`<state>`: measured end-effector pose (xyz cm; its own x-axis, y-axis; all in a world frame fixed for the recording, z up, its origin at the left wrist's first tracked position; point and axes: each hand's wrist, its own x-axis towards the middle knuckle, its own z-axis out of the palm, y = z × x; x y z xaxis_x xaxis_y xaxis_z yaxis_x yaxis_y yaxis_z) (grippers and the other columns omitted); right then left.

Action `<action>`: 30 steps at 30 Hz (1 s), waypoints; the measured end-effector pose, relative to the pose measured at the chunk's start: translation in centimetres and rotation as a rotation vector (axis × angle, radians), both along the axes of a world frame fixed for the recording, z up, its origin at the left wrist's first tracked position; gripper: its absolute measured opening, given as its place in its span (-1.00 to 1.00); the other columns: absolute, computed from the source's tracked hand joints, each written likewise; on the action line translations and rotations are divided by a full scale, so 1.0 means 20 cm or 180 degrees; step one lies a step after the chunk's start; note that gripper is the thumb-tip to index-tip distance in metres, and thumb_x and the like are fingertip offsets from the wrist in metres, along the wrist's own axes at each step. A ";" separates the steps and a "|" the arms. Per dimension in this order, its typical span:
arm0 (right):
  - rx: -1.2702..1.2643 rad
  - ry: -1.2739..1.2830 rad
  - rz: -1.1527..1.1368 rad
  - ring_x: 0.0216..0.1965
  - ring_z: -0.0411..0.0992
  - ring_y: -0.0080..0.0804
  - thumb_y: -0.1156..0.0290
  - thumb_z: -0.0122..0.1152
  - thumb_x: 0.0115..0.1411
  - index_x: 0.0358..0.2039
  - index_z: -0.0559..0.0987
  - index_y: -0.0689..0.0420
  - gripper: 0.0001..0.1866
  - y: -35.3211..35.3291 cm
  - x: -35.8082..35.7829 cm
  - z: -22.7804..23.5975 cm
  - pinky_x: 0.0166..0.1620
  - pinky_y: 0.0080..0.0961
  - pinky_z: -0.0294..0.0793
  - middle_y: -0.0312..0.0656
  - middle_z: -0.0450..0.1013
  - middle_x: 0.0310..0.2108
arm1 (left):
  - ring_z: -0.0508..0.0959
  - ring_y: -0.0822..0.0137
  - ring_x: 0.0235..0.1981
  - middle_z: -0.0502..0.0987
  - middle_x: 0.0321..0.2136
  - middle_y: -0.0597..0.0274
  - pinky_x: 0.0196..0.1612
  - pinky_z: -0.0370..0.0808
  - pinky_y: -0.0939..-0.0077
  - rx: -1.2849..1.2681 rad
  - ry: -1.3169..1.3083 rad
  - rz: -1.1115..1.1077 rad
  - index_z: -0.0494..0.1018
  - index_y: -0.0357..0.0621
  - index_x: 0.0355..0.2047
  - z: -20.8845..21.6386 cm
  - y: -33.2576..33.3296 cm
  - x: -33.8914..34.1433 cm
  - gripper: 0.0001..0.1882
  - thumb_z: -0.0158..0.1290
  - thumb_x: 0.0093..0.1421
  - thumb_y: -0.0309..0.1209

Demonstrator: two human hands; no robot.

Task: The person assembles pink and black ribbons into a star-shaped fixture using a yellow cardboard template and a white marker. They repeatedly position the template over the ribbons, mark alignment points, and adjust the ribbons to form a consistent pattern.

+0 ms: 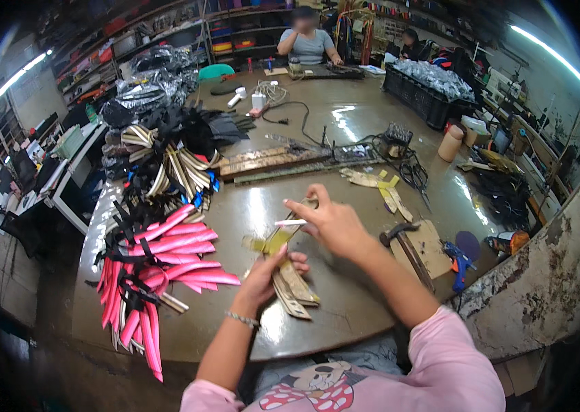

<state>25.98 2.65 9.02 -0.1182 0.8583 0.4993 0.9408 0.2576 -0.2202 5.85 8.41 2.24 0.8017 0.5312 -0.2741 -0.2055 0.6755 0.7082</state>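
Observation:
My left hand (262,276) is closed around worn tan template-like strips (294,287), which fan out below it toward the table's near side. Yellow tape (277,240) wraps their upper part, just above my thumb. Close by on the upper right is my right hand (337,226), its fingers bent around a slim white pen-like stick (293,222) with a pinkish end. Its index finger points left over the strips' upper end. Exactly how the right fingers meet the strips is hard to make out.
Pink strips with black straps (166,257) heap up on the left. A hammer (410,250) lies on brown board, beside a blue glue gun (458,264). Scissors (415,180) and another taped template (386,189) lie beyond. Across the table sits a person (307,44).

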 end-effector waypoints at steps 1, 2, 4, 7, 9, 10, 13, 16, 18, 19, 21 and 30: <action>-0.0214 0.0317 -0.0369 -0.26 0.54 -0.06 0.33 0.36 0.11 0.10 0.52 -0.13 -0.50 0.02 -0.04 -0.05 -0.25 -0.22 0.56 -0.11 0.35 -0.07 | 0.60 0.08 -0.01 0.49 0.08 -0.14 0.02 0.63 0.19 0.0111 -0.0037 0.0007 -0.02 -0.24 0.37 -0.03 0.01 -0.02 -0.36 -0.02 0.42 -0.30; -0.0379 0.0668 -0.0696 -0.23 0.54 -0.01 0.31 0.35 0.12 0.12 0.51 -0.12 -0.49 0.01 -0.08 -0.11 -0.23 -0.19 0.56 -0.07 0.33 -0.05 | 0.59 0.08 0.02 0.48 0.09 -0.15 0.05 0.61 0.19 0.0218 -0.0343 0.0085 -0.02 -0.26 0.36 -0.06 0.02 -0.03 -0.36 -0.02 0.41 -0.32; -0.0523 0.1798 -0.0391 -0.13 0.54 -0.02 0.20 0.38 0.15 0.17 0.46 -0.01 -0.43 0.02 -0.14 -0.22 -0.08 -0.21 0.54 -0.02 0.42 -0.05 | 0.56 0.07 0.08 0.46 0.11 -0.17 0.10 0.58 0.19 0.0421 -0.0755 0.0260 -0.04 -0.31 0.36 -0.08 0.04 -0.06 -0.36 -0.02 0.41 -0.36; -0.1343 0.2679 0.0403 0.00 0.52 -0.09 0.02 0.42 0.12 0.17 0.43 0.17 -0.28 0.01 -0.15 -0.31 0.09 -0.29 0.46 0.05 0.51 0.00 | 0.52 0.06 0.13 0.46 0.13 -0.17 0.17 0.53 0.20 0.0783 -0.0220 0.0509 0.09 -0.43 0.29 -0.09 0.08 -0.07 -0.45 -0.02 0.41 -0.41; -0.1412 0.2492 0.0334 0.03 0.52 -0.08 -0.01 0.44 0.08 0.19 0.41 0.17 -0.23 0.00 -0.18 -0.34 0.09 -0.29 0.47 0.05 0.50 0.03 | 0.58 0.18 0.00 0.56 -0.01 -0.08 0.07 0.54 0.35 0.1189 -0.0114 0.0756 0.31 -0.46 0.15 -0.10 0.09 -0.04 -0.53 0.03 0.40 -0.30; -0.1365 0.2391 0.0269 0.04 0.51 -0.08 -0.02 0.45 0.06 0.19 0.40 0.18 -0.20 -0.01 -0.20 -0.34 0.10 -0.28 0.47 0.05 0.50 0.04 | 0.58 0.23 -0.05 0.57 -0.06 -0.04 0.03 0.53 0.39 0.1344 0.0376 0.1158 0.34 -0.45 0.12 -0.11 0.08 -0.03 -0.52 0.05 0.39 -0.27; -0.1681 0.2355 0.0487 0.08 0.50 -0.03 0.03 0.43 0.07 0.31 0.27 0.18 -0.11 -0.05 -0.27 -0.31 0.12 -0.26 0.46 0.13 0.46 0.10 | 0.54 0.42 -0.24 0.58 -0.20 0.12 -0.12 0.49 0.50 0.1981 0.1259 0.2013 0.43 -0.39 0.00 -0.13 0.07 -0.01 -0.49 0.14 0.33 -0.12; -0.1720 0.2294 0.0276 -0.07 0.57 -0.12 0.12 0.41 0.11 0.22 0.38 0.22 -0.25 -0.06 -0.27 -0.28 -0.01 -0.28 0.52 0.08 0.54 -0.04 | 0.53 0.43 -0.20 0.56 -0.15 0.11 -0.08 0.48 0.49 0.1518 0.1158 0.1643 0.41 -0.39 -0.01 -0.13 0.06 -0.02 -0.50 0.15 0.32 -0.14; -0.1570 0.2525 0.0119 -0.24 0.57 -0.28 0.18 0.40 0.13 0.11 0.48 0.26 -0.39 -0.05 -0.22 -0.29 -0.16 -0.35 0.53 -0.02 0.58 -0.23 | 0.53 0.35 -0.03 0.47 0.05 0.07 0.04 0.49 0.42 0.1078 0.0650 0.1061 0.19 -0.29 0.23 -0.12 0.07 -0.04 -0.45 0.09 0.35 -0.31; -0.1517 0.2804 0.0086 -0.34 0.53 -0.38 0.20 0.39 0.14 0.04 0.52 0.27 -0.46 -0.03 -0.18 -0.30 -0.24 -0.39 0.52 -0.09 0.58 -0.33 | 0.52 0.31 0.02 0.44 0.09 0.06 0.08 0.50 0.38 0.0884 0.0327 0.0842 0.11 -0.24 0.29 -0.11 0.07 -0.05 -0.41 0.06 0.35 -0.38; -0.1251 0.3632 -0.0005 -0.54 0.29 -0.65 0.28 0.37 0.18 -0.16 0.60 0.27 -0.66 0.00 -0.13 -0.33 -0.45 -0.52 0.36 -0.33 0.43 -0.62 | 0.51 0.24 0.11 0.38 0.19 0.04 0.16 0.50 0.28 0.0454 -0.0239 0.0489 -0.07 -0.12 0.41 -0.11 0.07 -0.05 -0.29 0.01 0.34 -0.53; -0.1207 0.3225 0.0193 -0.40 0.42 -0.53 0.27 0.35 0.20 -0.30 0.53 0.23 -0.72 0.05 -0.08 -0.39 -0.27 -0.47 0.47 -0.27 0.49 -0.46 | 0.56 0.30 0.01 0.48 0.06 0.04 0.05 0.57 0.38 0.1122 0.0080 0.0981 0.08 -0.33 0.31 -0.12 0.02 0.00 -0.35 0.11 0.28 -0.57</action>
<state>24.42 3.60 1.22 0.1525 0.9840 0.0920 0.2644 0.0491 -0.9632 5.92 8.88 -0.13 0.5874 0.8077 -0.0514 -0.3387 0.3030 0.8908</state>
